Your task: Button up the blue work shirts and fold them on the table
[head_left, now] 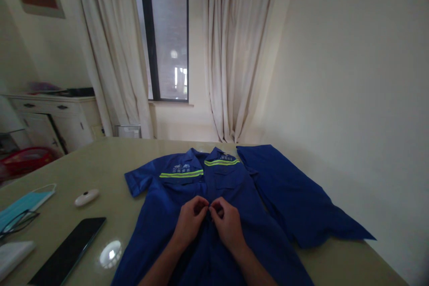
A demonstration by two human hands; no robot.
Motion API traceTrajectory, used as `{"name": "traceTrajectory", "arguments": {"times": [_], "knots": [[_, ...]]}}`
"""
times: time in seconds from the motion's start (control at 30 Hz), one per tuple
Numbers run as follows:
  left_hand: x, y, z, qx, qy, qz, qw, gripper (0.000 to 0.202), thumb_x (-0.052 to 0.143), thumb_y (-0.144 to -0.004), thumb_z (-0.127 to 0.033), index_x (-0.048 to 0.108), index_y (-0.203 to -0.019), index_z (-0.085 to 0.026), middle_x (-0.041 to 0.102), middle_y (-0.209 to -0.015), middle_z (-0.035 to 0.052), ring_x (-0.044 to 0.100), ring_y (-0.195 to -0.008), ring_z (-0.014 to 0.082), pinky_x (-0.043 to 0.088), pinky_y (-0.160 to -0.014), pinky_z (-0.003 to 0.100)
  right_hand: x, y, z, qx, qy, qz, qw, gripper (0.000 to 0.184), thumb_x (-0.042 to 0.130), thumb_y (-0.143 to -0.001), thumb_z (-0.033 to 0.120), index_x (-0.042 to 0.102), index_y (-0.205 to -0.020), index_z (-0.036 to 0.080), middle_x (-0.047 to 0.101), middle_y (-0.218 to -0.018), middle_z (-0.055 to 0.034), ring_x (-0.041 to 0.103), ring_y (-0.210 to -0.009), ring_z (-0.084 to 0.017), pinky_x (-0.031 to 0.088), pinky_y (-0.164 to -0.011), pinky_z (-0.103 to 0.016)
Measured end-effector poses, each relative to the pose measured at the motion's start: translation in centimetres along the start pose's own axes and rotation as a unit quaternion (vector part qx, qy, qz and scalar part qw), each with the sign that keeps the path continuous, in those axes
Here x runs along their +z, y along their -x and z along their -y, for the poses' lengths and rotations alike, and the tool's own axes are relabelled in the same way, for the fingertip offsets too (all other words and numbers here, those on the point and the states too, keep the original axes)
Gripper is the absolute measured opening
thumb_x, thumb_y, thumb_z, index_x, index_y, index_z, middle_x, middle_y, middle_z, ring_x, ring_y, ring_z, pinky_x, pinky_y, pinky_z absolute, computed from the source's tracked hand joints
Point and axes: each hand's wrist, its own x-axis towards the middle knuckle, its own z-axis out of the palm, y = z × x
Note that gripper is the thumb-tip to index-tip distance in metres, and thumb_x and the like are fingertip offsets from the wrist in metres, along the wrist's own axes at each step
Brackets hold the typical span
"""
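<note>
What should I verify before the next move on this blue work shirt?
1. Pinch on the front opening of the blue work shirt by left hand and right hand: ok.
2. Shirt lies flat on the table: ok.
3. Button through its hole: cannot tell, the hands cover it.
4. Phone apart from the shirt: ok.
5. Face mask apart from the shirt: ok.

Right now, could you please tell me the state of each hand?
Left hand: closed, pinching the front edge of the blue shirt.
Right hand: closed, pinching the same shirt front.
</note>
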Motion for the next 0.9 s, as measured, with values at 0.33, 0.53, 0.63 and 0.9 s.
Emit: {"name": "traceTrajectory", "arguments": {"times": [0.33, 0.53, 0.63, 0.9], "knots": [[0.19, 0.08, 0.19, 0.008, 0.021, 0.01, 1.0, 0.014, 0.06, -0.084, -0.03, 0.069, -0.089, -0.02, 0.075, -0.084, 0.0022, 0.071, -0.079, 0.0198, 0.052, -0.072, 0.028, -0.03, -0.11, 0.01, 0.005, -0.028, 0.006, 1.0, 0.026, 0.054, -0.095, 0.043, 0.067, -0.087, 0.021, 0.072, -0.075, -0.0018, 0.068, -0.065, -0.018, 0.047, -0.06, -0.024], [0.27, 0.1, -0.02, 0.008, 0.007, 0.002, 1.0, 0.015, 0.062, -0.086, -0.033, 0.069, -0.088, -0.02, 0.076, -0.083, 0.0016, 0.071, -0.076, 0.0193, 0.052, -0.07, 0.028, -0.22, -0.04, 0.38, 0.003, -0.048, 0.017, 0.999, 0.027, 0.053, -0.096, 0.044, 0.065, -0.087, 0.022, 0.07, -0.074, -0.0013, 0.068, -0.063, -0.017, 0.047, -0.059, -0.024], [0.24, 0.19, 0.03, 0.008, 0.011, 0.005, 1.0, 0.013, 0.062, -0.085, -0.031, 0.069, -0.089, -0.02, 0.075, -0.082, 0.0012, 0.07, -0.076, 0.0189, 0.051, -0.07, 0.027, -0.19, 0.01, 0.33, 0.002, -0.053, 0.018, 0.998, 0.026, 0.054, -0.095, 0.043, 0.065, -0.087, 0.022, 0.071, -0.076, -0.0016, 0.068, -0.064, -0.018, 0.048, -0.06, -0.024], [0.35, 0.13, 0.17, 0.0, 0.043, 0.01, 0.999, 0.009, 0.062, -0.082, -0.027, 0.067, -0.086, -0.02, 0.073, -0.079, 0.0004, 0.068, -0.073, 0.0181, 0.05, -0.068, 0.026, 0.02, -0.24, -0.19, 0.016, -0.09, 0.029, 0.995, 0.029, 0.056, -0.094, 0.046, 0.066, -0.086, 0.021, 0.069, -0.073, -0.0016, 0.066, -0.06, -0.017, 0.048, -0.057, -0.025]]}}
